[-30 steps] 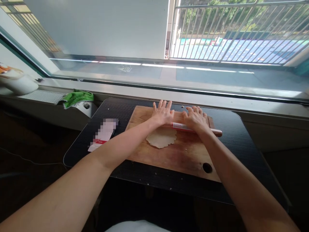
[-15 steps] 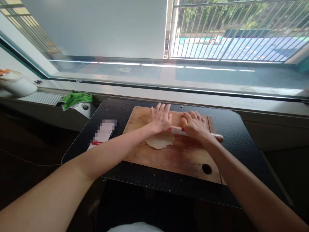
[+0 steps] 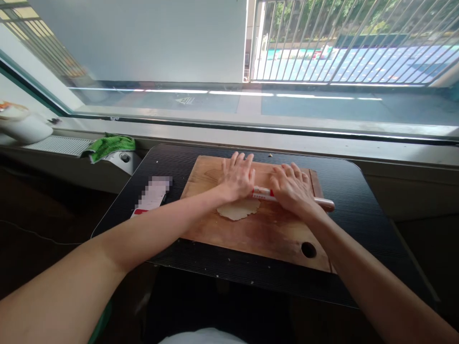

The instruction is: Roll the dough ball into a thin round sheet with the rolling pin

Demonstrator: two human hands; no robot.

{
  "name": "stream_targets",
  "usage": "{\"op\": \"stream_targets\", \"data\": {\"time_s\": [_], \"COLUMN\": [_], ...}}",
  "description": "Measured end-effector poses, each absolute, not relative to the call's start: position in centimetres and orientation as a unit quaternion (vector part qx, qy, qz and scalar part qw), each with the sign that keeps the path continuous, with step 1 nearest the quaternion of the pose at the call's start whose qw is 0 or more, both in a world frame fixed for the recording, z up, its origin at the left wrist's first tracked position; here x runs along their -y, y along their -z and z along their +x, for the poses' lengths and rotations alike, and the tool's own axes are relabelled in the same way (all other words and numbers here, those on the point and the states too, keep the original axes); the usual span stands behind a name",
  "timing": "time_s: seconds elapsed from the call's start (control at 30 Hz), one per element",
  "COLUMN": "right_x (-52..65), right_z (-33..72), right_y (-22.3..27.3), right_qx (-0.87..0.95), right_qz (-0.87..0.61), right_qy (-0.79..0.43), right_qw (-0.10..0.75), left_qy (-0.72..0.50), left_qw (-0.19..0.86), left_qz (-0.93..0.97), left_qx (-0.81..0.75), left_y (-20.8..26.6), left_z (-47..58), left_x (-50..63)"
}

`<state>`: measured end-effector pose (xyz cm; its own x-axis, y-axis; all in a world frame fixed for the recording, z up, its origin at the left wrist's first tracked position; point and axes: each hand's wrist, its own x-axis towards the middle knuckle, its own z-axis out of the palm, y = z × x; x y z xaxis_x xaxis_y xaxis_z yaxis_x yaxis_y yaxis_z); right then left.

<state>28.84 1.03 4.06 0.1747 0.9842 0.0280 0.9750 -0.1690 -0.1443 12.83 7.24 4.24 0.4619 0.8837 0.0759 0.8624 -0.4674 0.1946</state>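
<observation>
A wooden rolling pin (image 3: 263, 193) with a printed white and red label lies across a flattened piece of pale dough (image 3: 238, 210). My left hand (image 3: 237, 176) rests palm down over the pin's left part, fingers stretched out and pointing away from me. On its right part my right hand (image 3: 292, 186) lies flat too, with fingers extended past the pin. The pin's rounded right end sticks out beyond that hand. Under the dough is a wooden cutting board (image 3: 251, 241) with a round hole near its front right corner. Both hands hide part of the pin, and the dough's far side is partly covered.
The board lies on a black table (image 3: 344, 191) with small crumbs. At the table's left is a phone-like item (image 3: 153, 193), partly blurred out. A green cloth (image 3: 111, 147) and a white pot (image 3: 25, 125) sit by the window sill. A large window stands beyond the table.
The view has shifted slightly. Both hands stay flat on the rolling pin, and the dough looks the same.
</observation>
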Motion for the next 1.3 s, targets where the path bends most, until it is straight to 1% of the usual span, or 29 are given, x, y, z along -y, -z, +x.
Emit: {"op": "stream_targets", "data": {"time_s": [0.1,0.3,0.37,0.47,0.57,0.67,0.77,0.87,0.93,1.03,1.2,1.3], "right_x": [0.2,-6.5,-5.9,-2.2,-0.8,-4.0,-6.7,-4.5,-2.0,-1.6,-7.6,-5.8], "right_z": [28.8,30.6,30.4,29.8,29.9,30.7,31.1,30.7,30.4,30.7,32.0,31.7], "right_y": [-3.8,-4.7,-4.7,-3.9,-3.5,-3.8,-4.4,-4.1,-3.5,-3.2,-3.7,-3.3], "right_qx": [0.682,0.614,0.607,0.653,0.696,0.677,0.621,0.629,0.667,0.679,0.612,0.623], "right_qz": [-0.729,-0.784,-0.790,-0.754,-0.716,-0.733,-0.780,-0.774,-0.742,-0.730,-0.777,-0.769], "right_qy": [-0.007,-0.024,-0.032,-0.036,-0.015,-0.002,-0.019,-0.050,-0.042,-0.015,0.028,0.022], "right_qw": [0.057,0.089,0.087,0.066,0.048,0.067,0.076,0.057,0.055,0.076,0.143,0.142], "left_qy": [-0.096,-0.088,-0.080,-0.068,-0.082,-0.091,-0.087,-0.071,-0.075,-0.098,-0.100,-0.096], "left_qw": [0.043,0.054,0.060,0.077,0.061,0.055,0.064,0.092,0.093,0.071,0.062,0.077], "left_qz": [0.872,0.818,0.824,0.856,0.876,0.854,0.828,0.844,0.869,0.878,0.837,0.850], "left_qx": [-0.478,-0.565,-0.557,-0.507,-0.472,-0.509,-0.551,-0.523,-0.480,-0.462,-0.534,-0.512], "left_y": [-4.0,-5.1,-4.9,-4.1,-3.9,-4.4,-4.9,-4.3,-3.7,-3.7,-5.0,-4.6], "left_z": [12.1,15.0,14.7,12.9,12.2,13.5,14.6,13.6,12.5,12.5,15.0,14.3], "left_x": [-5.8,-12.0,-11.5,-8.0,-6.4,-9.2,-11.6,-9.9,-7.6,-7.1,-12.4,-11.1]}}
